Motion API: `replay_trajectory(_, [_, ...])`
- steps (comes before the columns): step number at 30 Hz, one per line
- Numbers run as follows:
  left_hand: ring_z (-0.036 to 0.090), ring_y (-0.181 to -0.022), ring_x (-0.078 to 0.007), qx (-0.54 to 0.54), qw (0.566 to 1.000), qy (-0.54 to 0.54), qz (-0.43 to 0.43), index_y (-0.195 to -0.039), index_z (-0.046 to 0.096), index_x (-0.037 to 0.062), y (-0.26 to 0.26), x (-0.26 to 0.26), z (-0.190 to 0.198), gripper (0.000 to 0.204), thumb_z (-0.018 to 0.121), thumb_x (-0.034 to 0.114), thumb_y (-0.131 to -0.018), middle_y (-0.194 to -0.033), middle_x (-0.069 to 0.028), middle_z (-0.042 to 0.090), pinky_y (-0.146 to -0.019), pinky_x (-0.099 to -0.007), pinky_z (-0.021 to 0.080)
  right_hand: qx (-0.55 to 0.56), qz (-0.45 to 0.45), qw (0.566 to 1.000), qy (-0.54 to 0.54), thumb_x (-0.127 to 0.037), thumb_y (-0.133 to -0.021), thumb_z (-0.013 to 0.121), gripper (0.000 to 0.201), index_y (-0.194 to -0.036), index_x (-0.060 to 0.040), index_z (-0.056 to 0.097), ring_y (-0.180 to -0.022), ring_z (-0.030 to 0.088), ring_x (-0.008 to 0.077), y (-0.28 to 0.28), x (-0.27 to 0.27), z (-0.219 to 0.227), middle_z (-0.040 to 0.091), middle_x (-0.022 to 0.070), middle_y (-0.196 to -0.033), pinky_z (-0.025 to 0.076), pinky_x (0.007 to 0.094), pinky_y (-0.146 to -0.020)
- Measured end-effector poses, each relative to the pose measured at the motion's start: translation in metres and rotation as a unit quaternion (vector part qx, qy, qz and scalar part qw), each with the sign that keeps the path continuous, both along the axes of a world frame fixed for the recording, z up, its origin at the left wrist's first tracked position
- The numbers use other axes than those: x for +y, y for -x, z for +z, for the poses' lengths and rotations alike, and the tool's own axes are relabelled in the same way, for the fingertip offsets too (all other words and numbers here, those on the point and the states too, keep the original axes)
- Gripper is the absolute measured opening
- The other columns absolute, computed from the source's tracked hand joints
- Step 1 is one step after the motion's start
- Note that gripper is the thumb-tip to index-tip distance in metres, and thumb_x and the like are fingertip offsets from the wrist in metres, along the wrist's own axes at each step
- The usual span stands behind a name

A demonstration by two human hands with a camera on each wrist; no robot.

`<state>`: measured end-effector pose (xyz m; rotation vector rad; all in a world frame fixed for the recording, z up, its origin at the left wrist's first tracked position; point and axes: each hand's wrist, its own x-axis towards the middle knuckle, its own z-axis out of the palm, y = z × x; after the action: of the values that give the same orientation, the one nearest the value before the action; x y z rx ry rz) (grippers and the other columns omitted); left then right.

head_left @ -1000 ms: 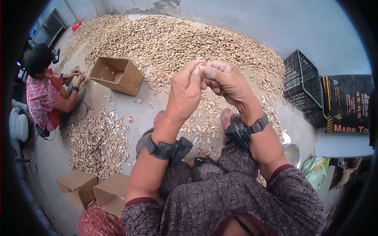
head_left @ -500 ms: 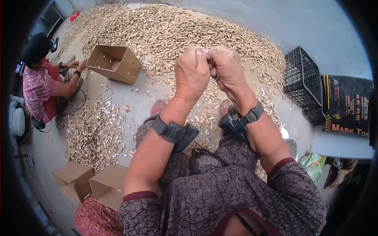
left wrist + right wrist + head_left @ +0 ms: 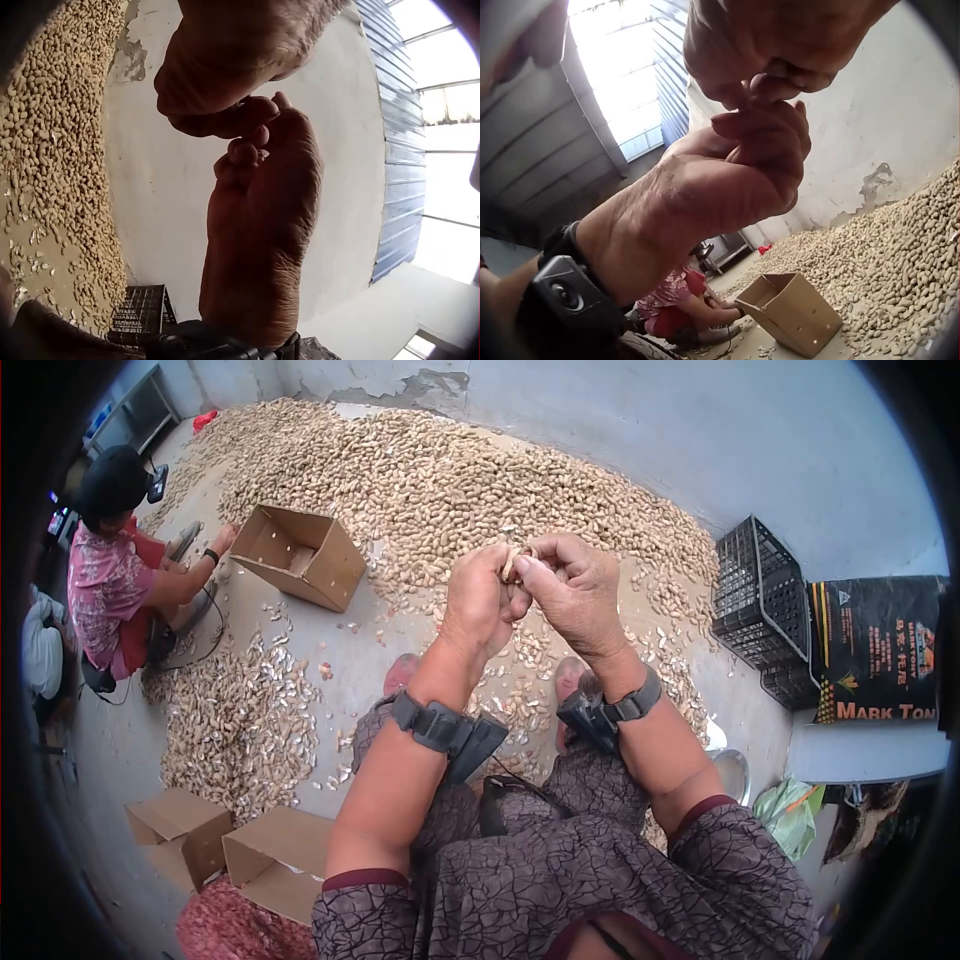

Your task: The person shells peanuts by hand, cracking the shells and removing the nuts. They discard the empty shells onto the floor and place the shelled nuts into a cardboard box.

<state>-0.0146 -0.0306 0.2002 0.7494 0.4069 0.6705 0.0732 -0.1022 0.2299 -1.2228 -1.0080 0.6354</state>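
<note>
Between the fingertips of both hands is a peanut (image 3: 510,563), its pale shell showing at the top of the grip in the head view. My left hand (image 3: 474,600) pinches it from the left with curled fingers. From the right, the thumb and fingers of my right hand (image 3: 578,592) press on the same nut. Both wrist views show the fingers of the left hand (image 3: 705,184) and right hand (image 3: 259,202) meeting tip to tip, which hides most of the peanut there. Beyond the hands spreads a large heap of unshelled peanuts (image 3: 400,480).
An open cardboard box (image 3: 335,565) stands before the heap. Broken shells (image 3: 240,730) lie on the floor at left, near two more boxes (image 3: 280,860). Another person (image 3: 115,575) sits at far left. Black crates (image 3: 745,590) and a printed sack (image 3: 880,645) are at right.
Half a second ago the hands were higher in the head view, their backs covering the fingertips. They are now lower and turned so the peanut shows. The seated person's arm has shifted.
</note>
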Motion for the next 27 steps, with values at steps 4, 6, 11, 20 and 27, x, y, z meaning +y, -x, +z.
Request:
replay_trajectory(4, [0.043, -0.044, -0.0096, -0.009, 0.990, 0.131, -0.044, -0.081, 0.047, 0.0041, 0.002, -0.002, 0.002, 0.026, 0.031, 0.023, -0.089, -0.062, -0.0038, 0.050, -0.036, -0.0209, 0.032, -0.209, -0.035, 0.977, -0.019, -0.001, -0.072, 0.061, 0.006, -0.077, 0.0020, 0.058, -0.052, 0.058, 0.0075, -0.001, -0.005, 0.002, 0.056, 0.0048, -0.062, 0.044, 0.0197, -0.044])
replay_trajectory(6, [0.042, -0.045, -0.0083, -0.056, 0.983, 0.169, -0.049, -0.082, 0.048, 0.0033, 0.004, -0.003, 0.006, 0.026, 0.032, 0.023, -0.089, -0.061, -0.0029, 0.048, -0.036, -0.0188, 0.031, -0.253, -0.057, 0.964, -0.062, -0.002, -0.073, 0.061, 0.006, -0.076, 0.0017, 0.058, -0.055, 0.056, 0.0062, -0.004, -0.003, -0.002, 0.057, 0.0046, -0.062, 0.043, 0.0192, -0.046])
replay_trajectory(11, [0.039, -0.045, -0.0052, -0.034, 0.984, 0.167, -0.054, -0.087, 0.047, 0.0014, 0.007, 0.001, 0.005, 0.024, 0.033, 0.021, -0.090, -0.063, -0.0020, 0.046, -0.035, -0.0162, 0.029, -0.141, -0.051, 0.989, -0.006, -0.006, -0.076, 0.060, 0.007, -0.077, 0.0008, 0.057, -0.055, 0.052, 0.0040, -0.003, -0.011, 0.009, 0.056, 0.0029, -0.061, 0.039, 0.0185, -0.044])
replay_trajectory(20, [0.035, -0.043, -0.0024, -0.119, 0.988, 0.035, -0.089, -0.117, 0.042, -0.0014, 0.017, -0.002, 0.019, 0.031, 0.036, 0.016, -0.092, -0.063, -0.0020, 0.048, -0.036, -0.0140, 0.026, 0.046, 0.056, 0.992, 0.106, -0.023, -0.080, 0.057, 0.022, -0.084, -0.0016, 0.060, -0.046, 0.044, 0.0026, -0.016, -0.015, 0.017, 0.051, -0.0008, -0.054, 0.031, 0.0152, -0.038])
replay_trajectory(27, [0.035, -0.044, -0.0016, -0.112, 0.979, -0.006, -0.168, -0.116, 0.042, -0.0028, 0.016, -0.006, 0.019, 0.037, 0.041, 0.024, -0.090, -0.064, -0.0012, 0.046, -0.036, -0.0132, 0.026, 0.092, 0.144, 0.979, 0.107, -0.020, -0.080, 0.059, 0.018, -0.085, -0.0027, 0.061, -0.047, 0.045, 0.0014, -0.021, -0.015, 0.017, 0.060, 0.0025, -0.064, 0.031, 0.0141, -0.040])
